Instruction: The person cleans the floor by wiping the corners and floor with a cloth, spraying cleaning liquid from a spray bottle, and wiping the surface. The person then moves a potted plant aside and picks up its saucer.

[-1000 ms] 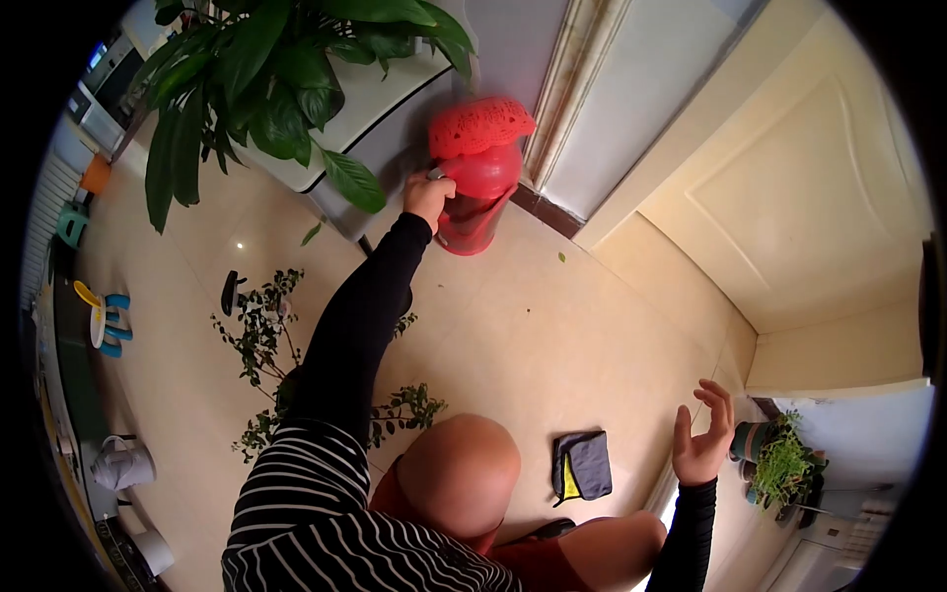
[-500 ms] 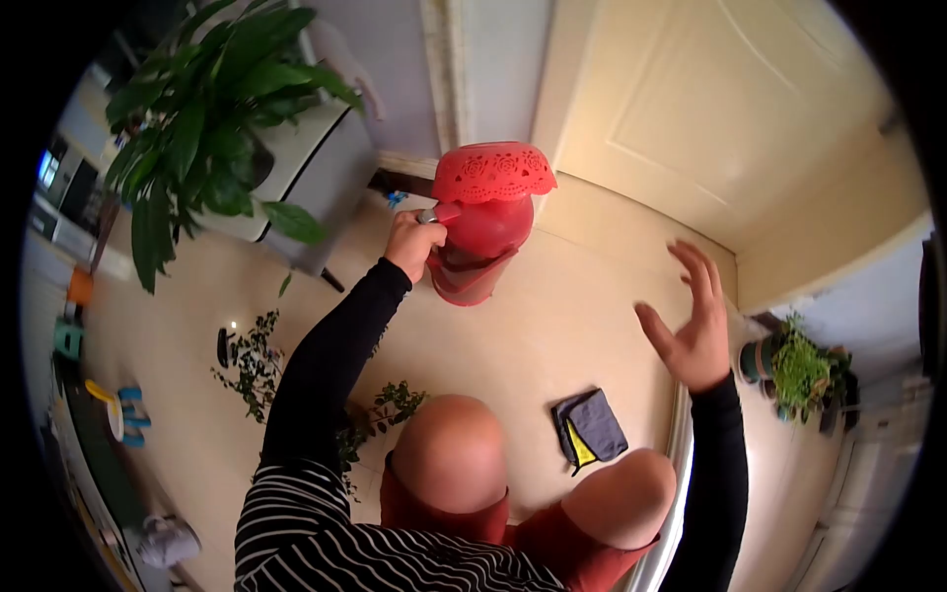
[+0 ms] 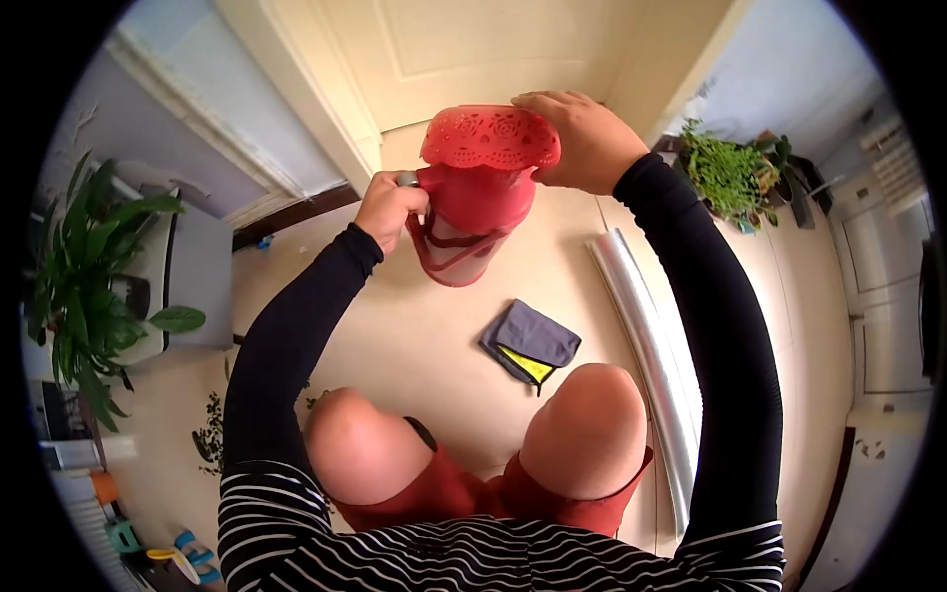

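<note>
A red thermos jug (image 3: 480, 205) with a darker red strap-like band round its lower body stands on the tiled floor in front of my knees. Over its top spreads a red openwork cover (image 3: 490, 138) with a rose pattern and scalloped edge. At the jug's left side, my left hand (image 3: 392, 209) is closed round the handle, with a grey band showing by the fingers. My right hand (image 3: 590, 143) curves round the right edge of the cover, fingers over the rim; its thumb is mostly hidden. A folded grey cloth (image 3: 536, 340) with a yellow inside lies between the jug and my knees.
A long silver roll (image 3: 646, 360) lies on the floor along my right side. Beyond the jug is a cream door (image 3: 483, 44). Potted plants (image 3: 730, 178) stand at the right wall; a large leafy plant (image 3: 94, 276) sits by a grey cabinet (image 3: 202, 276) at left.
My right hand has come from the open air at the right onto the cover's edge. My left hand stays on the handle. The view has turned toward the right.
</note>
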`<action>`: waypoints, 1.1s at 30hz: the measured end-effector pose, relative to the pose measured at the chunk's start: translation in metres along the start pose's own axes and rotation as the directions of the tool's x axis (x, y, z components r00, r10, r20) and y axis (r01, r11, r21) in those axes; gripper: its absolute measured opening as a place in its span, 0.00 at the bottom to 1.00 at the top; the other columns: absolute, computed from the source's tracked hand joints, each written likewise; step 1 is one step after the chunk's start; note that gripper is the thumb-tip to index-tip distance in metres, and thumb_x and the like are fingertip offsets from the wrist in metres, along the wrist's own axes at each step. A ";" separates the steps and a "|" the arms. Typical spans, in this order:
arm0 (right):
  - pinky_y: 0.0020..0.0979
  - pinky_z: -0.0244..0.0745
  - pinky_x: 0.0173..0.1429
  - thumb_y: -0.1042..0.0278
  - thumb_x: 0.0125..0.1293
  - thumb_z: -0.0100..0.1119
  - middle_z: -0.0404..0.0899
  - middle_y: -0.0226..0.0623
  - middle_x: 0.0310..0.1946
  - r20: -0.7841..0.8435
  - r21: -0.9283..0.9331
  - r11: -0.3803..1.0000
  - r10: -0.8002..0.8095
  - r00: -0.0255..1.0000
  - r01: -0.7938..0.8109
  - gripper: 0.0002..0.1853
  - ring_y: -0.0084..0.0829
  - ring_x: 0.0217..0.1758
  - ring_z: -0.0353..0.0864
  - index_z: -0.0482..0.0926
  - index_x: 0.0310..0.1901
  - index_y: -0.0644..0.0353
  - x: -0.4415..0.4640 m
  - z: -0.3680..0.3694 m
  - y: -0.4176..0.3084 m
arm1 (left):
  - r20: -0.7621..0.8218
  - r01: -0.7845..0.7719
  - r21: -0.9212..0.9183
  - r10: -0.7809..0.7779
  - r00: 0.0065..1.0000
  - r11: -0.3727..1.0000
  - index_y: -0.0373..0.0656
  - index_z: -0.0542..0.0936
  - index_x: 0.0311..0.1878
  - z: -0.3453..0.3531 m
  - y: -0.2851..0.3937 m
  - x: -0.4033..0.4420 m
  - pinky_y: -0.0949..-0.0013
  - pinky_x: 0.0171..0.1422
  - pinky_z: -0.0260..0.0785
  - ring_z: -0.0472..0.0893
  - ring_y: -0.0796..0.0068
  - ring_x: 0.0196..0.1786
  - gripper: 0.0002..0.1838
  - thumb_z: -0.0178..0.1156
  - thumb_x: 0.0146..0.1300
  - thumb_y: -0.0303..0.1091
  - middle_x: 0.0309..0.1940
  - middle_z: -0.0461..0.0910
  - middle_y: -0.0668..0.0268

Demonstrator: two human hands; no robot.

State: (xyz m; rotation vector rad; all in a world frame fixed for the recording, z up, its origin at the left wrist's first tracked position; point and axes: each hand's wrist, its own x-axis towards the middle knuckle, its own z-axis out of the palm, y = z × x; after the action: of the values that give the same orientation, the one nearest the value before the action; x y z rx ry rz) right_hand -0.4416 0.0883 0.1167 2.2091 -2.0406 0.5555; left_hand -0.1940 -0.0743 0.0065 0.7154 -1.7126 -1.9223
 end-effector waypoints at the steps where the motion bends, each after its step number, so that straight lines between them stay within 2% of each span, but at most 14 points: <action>1: 0.40 0.74 0.66 0.64 0.48 0.72 0.81 0.43 0.55 -0.100 -0.011 0.999 -0.048 0.994 0.047 0.35 0.47 0.60 0.77 0.76 0.61 0.59 -0.012 0.002 0.016 | 0.014 -0.012 -0.005 0.012 1.000 1.000 0.36 0.78 0.22 0.014 -0.005 0.012 0.70 0.36 0.64 0.73 0.76 0.26 0.03 0.57 0.46 0.18 0.19 0.77 0.67; 6: 0.40 0.74 0.65 0.64 0.45 0.73 0.81 0.42 0.52 -0.172 -0.055 0.998 0.013 0.985 -0.023 0.35 0.48 0.56 0.77 0.77 0.59 0.59 -0.067 -0.010 0.075 | 0.106 -0.060 -0.037 0.063 0.992 0.998 0.36 0.78 0.22 0.092 -0.021 0.049 0.71 0.33 0.63 0.73 0.77 0.23 0.04 0.57 0.46 0.17 0.18 0.77 0.68; 12: 0.40 0.74 0.64 0.59 0.41 0.79 0.79 0.40 0.51 -0.133 -0.073 0.984 0.155 0.979 -0.165 0.38 0.46 0.57 0.76 0.76 0.58 0.60 -0.107 -0.014 0.116 | 0.041 -0.013 -0.081 0.017 0.999 0.997 0.37 0.78 0.22 0.159 -0.063 0.075 0.71 0.32 0.63 0.73 0.77 0.23 0.04 0.57 0.46 0.17 0.18 0.76 0.68; 14: 0.41 0.74 0.63 0.57 0.39 0.80 0.78 0.39 0.52 -0.165 -0.109 0.983 0.129 0.978 -0.148 0.40 0.44 0.58 0.76 0.76 0.57 0.59 -0.118 -0.007 0.128 | 0.013 -0.014 -0.105 0.015 1.000 0.994 0.37 0.78 0.22 0.174 -0.081 0.080 0.71 0.32 0.63 0.73 0.77 0.23 0.04 0.58 0.46 0.17 0.18 0.76 0.68; 18: 0.41 0.74 0.63 0.54 0.36 0.82 0.77 0.38 0.53 -0.165 -0.155 0.975 0.134 0.977 -0.160 0.42 0.42 0.60 0.75 0.77 0.57 0.58 -0.132 0.006 0.138 | -0.076 -0.004 -0.101 -0.004 0.997 0.995 0.38 0.77 0.21 0.197 -0.112 0.084 0.72 0.30 0.62 0.72 0.79 0.23 0.05 0.57 0.47 0.17 0.18 0.75 0.69; 22: 0.39 0.73 0.62 0.53 0.35 0.83 0.75 0.37 0.54 -0.188 -0.208 0.954 0.175 0.967 -0.213 0.45 0.41 0.61 0.74 0.74 0.59 0.57 -0.137 0.013 0.137 | -0.121 -0.041 -0.213 0.015 0.993 0.976 0.38 0.75 0.20 0.211 -0.118 0.081 0.72 0.29 0.59 0.70 0.80 0.22 0.06 0.58 0.48 0.17 0.18 0.72 0.71; 23: 0.40 0.69 0.67 0.55 0.36 0.83 0.72 0.37 0.60 -0.126 -0.184 0.949 0.237 0.963 -0.257 0.49 0.42 0.64 0.72 0.71 0.63 0.57 -0.136 0.013 0.136 | -0.126 -0.046 -0.202 0.021 0.992 0.978 0.38 0.75 0.21 0.211 -0.121 0.082 0.72 0.30 0.62 0.72 0.79 0.23 0.06 0.57 0.48 0.17 0.19 0.74 0.69; 25: 0.40 0.69 0.67 0.55 0.36 0.83 0.72 0.36 0.60 -0.160 -0.209 0.947 0.214 0.964 -0.245 0.48 0.41 0.64 0.72 0.71 0.63 0.55 -0.136 0.017 0.139 | -0.131 -0.062 -0.178 0.039 0.991 0.982 0.38 0.76 0.23 0.215 -0.123 0.089 0.72 0.32 0.67 0.75 0.76 0.24 0.06 0.56 0.49 0.16 0.21 0.77 0.67; 28: 0.40 0.69 0.67 0.55 0.37 0.82 0.72 0.35 0.60 -0.175 -0.261 0.941 0.175 0.969 -0.217 0.47 0.40 0.64 0.72 0.72 0.63 0.54 -0.131 0.017 0.145 | -0.196 -0.060 -0.217 0.017 0.981 0.974 0.39 0.73 0.19 0.223 -0.123 0.098 0.72 0.29 0.58 0.68 0.80 0.23 0.07 0.58 0.47 0.17 0.19 0.71 0.72; 33: 0.40 0.71 0.66 0.56 0.38 0.81 0.73 0.34 0.60 -0.138 -0.350 0.917 0.151 0.979 -0.191 0.46 0.39 0.64 0.72 0.71 0.63 0.52 -0.114 0.022 0.159 | -0.241 -0.067 -0.301 -0.007 0.970 0.951 0.39 0.72 0.19 0.233 -0.135 0.122 0.71 0.29 0.58 0.67 0.80 0.22 0.07 0.59 0.46 0.17 0.18 0.70 0.72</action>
State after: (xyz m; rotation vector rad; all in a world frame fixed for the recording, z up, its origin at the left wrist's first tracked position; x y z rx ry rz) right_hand -0.5977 0.1726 0.0311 1.7655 -2.0921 0.2735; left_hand -0.4388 0.0372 -0.1158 0.7596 -1.2364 -1.9332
